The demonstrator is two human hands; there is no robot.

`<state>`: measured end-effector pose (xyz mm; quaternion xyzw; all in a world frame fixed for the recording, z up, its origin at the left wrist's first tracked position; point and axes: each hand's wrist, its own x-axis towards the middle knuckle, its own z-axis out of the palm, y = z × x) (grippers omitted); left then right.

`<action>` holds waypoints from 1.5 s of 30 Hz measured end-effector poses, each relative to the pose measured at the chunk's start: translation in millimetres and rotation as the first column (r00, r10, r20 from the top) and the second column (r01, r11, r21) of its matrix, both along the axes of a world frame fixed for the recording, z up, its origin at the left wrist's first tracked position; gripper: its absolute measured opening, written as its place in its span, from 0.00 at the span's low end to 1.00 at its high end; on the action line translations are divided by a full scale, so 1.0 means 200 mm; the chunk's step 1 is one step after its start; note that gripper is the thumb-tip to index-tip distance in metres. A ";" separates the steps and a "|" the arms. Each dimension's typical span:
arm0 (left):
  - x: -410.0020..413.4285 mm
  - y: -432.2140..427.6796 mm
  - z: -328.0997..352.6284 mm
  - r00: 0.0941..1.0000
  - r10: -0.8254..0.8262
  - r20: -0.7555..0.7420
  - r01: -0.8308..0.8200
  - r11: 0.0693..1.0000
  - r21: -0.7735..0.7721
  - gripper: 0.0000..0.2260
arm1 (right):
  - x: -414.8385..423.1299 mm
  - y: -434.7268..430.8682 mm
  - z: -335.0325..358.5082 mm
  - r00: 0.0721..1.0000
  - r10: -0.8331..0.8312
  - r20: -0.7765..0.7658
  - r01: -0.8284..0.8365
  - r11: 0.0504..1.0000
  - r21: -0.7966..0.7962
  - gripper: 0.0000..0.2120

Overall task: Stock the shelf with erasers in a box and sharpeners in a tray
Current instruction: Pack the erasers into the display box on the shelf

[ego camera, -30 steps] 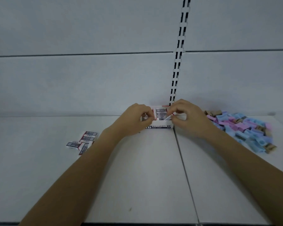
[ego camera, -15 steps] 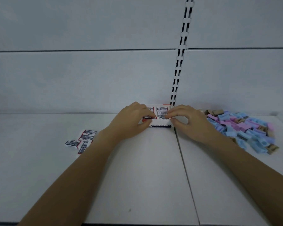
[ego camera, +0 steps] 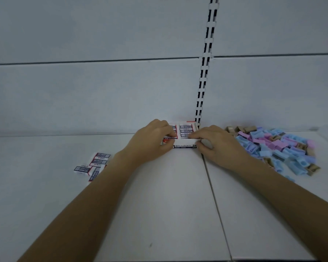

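The left hand [ego camera: 153,142] curls over the left front of the shallow white cardboard eraser box [ego camera: 185,146], thumb against its front wall, pinching that edge. The right hand [ego camera: 219,146] lies flatter, forefinger straight on the flat paper-sleeved erasers [ego camera: 186,130] packed in rows inside. The box sits at centre frame against the back panel [ego camera: 102,101], below a slotted white upright [ego camera: 203,82]. Centre right, by the right wrist, sprawls a heap of small blue, pink and tan plastic sharpeners [ego camera: 276,148]. Centre left, a few loose sleeved erasers [ego camera: 95,164] lie well apart. The smooth white shelf [ego camera: 159,205] runs open to the lower edge, split by a thin seam [ego camera: 212,186].
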<state>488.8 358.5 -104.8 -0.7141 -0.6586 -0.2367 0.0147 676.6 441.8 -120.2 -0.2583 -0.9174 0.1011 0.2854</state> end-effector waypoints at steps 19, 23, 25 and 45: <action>-0.06 -0.05 0.04 0.987 -0.071 -0.142 0.065 0.997 -0.043 0.22 | -0.10 -0.02 -0.02 0.995 0.092 0.041 -0.092 0.996 -0.017 0.22; -0.06 -0.04 0.04 0.990 -0.072 -0.121 0.067 0.997 -0.046 0.21 | -0.11 -0.01 -0.02 0.995 0.093 0.041 -0.092 0.995 -0.027 0.21; -0.06 -0.03 0.04 0.990 -0.066 -0.122 0.061 0.997 -0.046 0.18 | -0.12 0.00 -0.02 0.995 0.086 0.049 -0.084 0.996 -0.038 0.19; -0.03 -0.03 -0.01 0.998 -0.015 -0.057 0.012 0.999 -0.050 0.21 | -0.15 0.01 -0.03 0.998 0.057 -0.031 -0.061 0.991 -0.120 0.18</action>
